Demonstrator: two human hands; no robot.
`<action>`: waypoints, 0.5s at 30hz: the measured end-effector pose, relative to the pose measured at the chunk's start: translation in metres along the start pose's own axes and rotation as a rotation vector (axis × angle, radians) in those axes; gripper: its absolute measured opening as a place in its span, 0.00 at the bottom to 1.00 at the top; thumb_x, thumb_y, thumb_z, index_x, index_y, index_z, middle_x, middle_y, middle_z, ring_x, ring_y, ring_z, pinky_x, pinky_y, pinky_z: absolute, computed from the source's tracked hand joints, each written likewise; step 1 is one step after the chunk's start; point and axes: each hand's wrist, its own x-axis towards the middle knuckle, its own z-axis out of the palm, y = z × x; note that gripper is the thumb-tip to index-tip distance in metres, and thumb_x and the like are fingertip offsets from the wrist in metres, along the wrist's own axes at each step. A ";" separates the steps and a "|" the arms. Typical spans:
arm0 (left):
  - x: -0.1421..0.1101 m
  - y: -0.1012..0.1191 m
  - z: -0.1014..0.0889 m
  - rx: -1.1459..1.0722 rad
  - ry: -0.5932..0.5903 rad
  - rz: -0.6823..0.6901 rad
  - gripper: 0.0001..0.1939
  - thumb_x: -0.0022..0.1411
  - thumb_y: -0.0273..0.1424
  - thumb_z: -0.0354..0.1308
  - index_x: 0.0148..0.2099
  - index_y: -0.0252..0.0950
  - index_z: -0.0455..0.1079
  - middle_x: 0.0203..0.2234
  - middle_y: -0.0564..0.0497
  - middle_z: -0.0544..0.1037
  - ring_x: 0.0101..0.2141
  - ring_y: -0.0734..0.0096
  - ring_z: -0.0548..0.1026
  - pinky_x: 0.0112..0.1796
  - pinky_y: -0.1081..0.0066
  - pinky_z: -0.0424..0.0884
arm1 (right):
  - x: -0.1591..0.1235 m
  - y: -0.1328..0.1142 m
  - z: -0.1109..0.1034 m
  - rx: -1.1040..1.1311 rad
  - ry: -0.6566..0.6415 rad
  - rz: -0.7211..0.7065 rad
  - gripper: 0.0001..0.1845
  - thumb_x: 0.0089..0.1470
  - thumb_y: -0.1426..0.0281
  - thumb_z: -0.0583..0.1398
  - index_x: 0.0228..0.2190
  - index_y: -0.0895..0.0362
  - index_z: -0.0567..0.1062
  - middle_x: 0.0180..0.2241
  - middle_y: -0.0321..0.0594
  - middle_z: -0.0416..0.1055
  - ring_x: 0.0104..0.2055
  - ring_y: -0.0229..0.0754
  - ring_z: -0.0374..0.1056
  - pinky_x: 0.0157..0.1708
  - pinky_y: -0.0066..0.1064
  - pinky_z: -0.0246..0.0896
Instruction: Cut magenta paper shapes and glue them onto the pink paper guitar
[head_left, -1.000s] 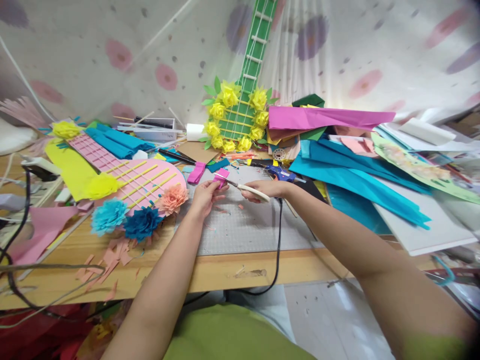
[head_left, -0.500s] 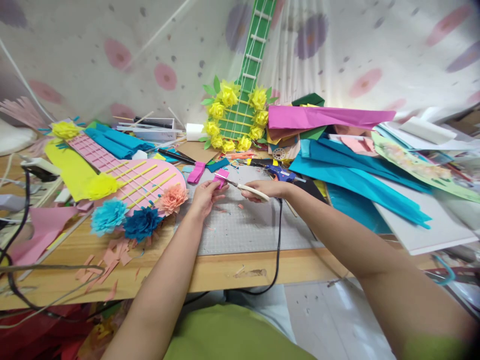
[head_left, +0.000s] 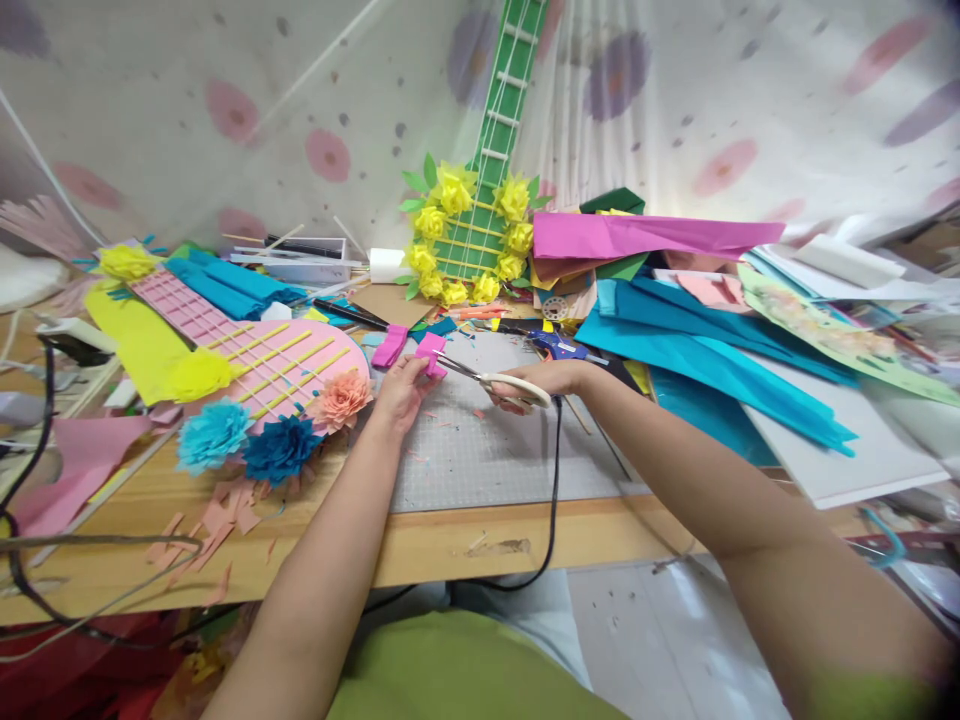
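My left hand pinches a small folded piece of magenta crepe paper above the grey cutting mat. In my right hand is a pair of scissors with cream handles, the blades pointing left at the paper's right edge. Whether the tips touch the paper I cannot tell. Another folded magenta piece lies just beyond my left hand. Left of that hand rests a pink paper guitar with yellow strips, trimmed with a peach flower and a dark blue flower.
A green paper guitar with yellow flowers leans at the back. Blue crepe sheets and a magenta sheet pile up on the right. A blue glue gun lies behind my right hand; its black cord hangs over the table edge.
The scissors have drawn back a little to the right, off the magenta paper, and their blades point more up and left. My left hand has shifted slightly left with the paper.
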 end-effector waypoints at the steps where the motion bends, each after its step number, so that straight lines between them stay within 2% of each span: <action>1: -0.001 -0.001 0.001 0.008 -0.006 -0.001 0.07 0.44 0.24 0.59 0.23 0.33 0.62 0.19 0.57 0.70 0.24 0.79 0.71 0.32 0.74 0.70 | 0.003 0.000 0.001 0.012 0.004 -0.019 0.31 0.43 0.42 0.50 0.28 0.59 0.61 0.22 0.33 0.59 0.22 0.31 0.56 0.22 0.25 0.54; 6: -0.005 -0.001 0.006 0.046 -0.021 -0.055 0.06 0.44 0.24 0.58 0.23 0.32 0.62 0.18 0.55 0.70 0.25 0.76 0.73 0.30 0.74 0.70 | 0.013 -0.001 0.002 0.020 0.042 -0.084 0.30 0.43 0.42 0.50 0.25 0.59 0.59 0.21 0.33 0.58 0.22 0.30 0.55 0.21 0.24 0.53; 15: -0.009 0.001 0.013 0.043 0.015 -0.124 0.05 0.48 0.21 0.54 0.22 0.31 0.62 0.20 0.53 0.71 0.28 0.76 0.74 0.30 0.77 0.71 | 0.015 0.002 0.001 0.032 0.065 -0.065 0.29 0.44 0.43 0.50 0.27 0.59 0.59 0.21 0.32 0.57 0.21 0.29 0.55 0.20 0.23 0.52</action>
